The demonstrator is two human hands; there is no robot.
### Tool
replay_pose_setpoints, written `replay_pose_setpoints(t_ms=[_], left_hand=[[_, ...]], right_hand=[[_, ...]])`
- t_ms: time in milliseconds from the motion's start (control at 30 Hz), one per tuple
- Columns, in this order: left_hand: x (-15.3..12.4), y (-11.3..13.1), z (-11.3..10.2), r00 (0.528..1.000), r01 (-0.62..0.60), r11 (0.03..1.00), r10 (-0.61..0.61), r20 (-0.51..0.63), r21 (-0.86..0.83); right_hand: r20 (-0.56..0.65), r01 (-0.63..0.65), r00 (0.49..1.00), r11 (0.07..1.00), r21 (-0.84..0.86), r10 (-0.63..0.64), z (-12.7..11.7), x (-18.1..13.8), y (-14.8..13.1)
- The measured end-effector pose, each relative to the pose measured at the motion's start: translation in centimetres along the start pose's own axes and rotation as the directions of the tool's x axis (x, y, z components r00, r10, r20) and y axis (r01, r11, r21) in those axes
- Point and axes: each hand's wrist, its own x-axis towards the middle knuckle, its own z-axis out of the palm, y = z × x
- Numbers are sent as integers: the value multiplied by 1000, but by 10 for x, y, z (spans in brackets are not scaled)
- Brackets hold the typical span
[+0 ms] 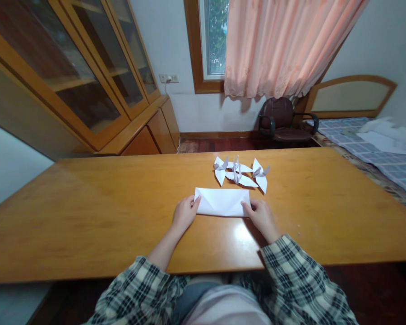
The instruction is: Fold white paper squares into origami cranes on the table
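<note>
Between my hands is a white sheet of paper (221, 201), folded into a wide rectangle with slanted creases near both ends. My left hand (185, 213) pinches its left end, thumb on top and fingers underneath. At the right end, my right hand (261, 216) grips it the same way, with the thumb over the lower corner. Just beyond the paper lie several white folded paper cranes (237, 174) in a close group. One crane (260, 174) sits at the right of that group, and another crane (220, 169) at its left.
The wooden table (104, 216) spreads wide to both sides. Beyond its far edge stands a brown office chair (280, 119). A bed (375, 140) is on the right, and a glass-doored cabinet (122, 85) on the left. A pink curtain (274, 49) hangs at the window.
</note>
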Motion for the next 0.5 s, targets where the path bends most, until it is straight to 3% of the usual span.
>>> replay_pose_setpoints(t_ms=[167,500], left_hand=[[0,8,2,997,-22,961,41,-62,277],[5,7,3,993,-100,942,116,-30,319]], right_hand=[[-42,-10,999,999,-36,9,3,1,-3],[-88,-11,996,998,-66,5,3,-9,-2]])
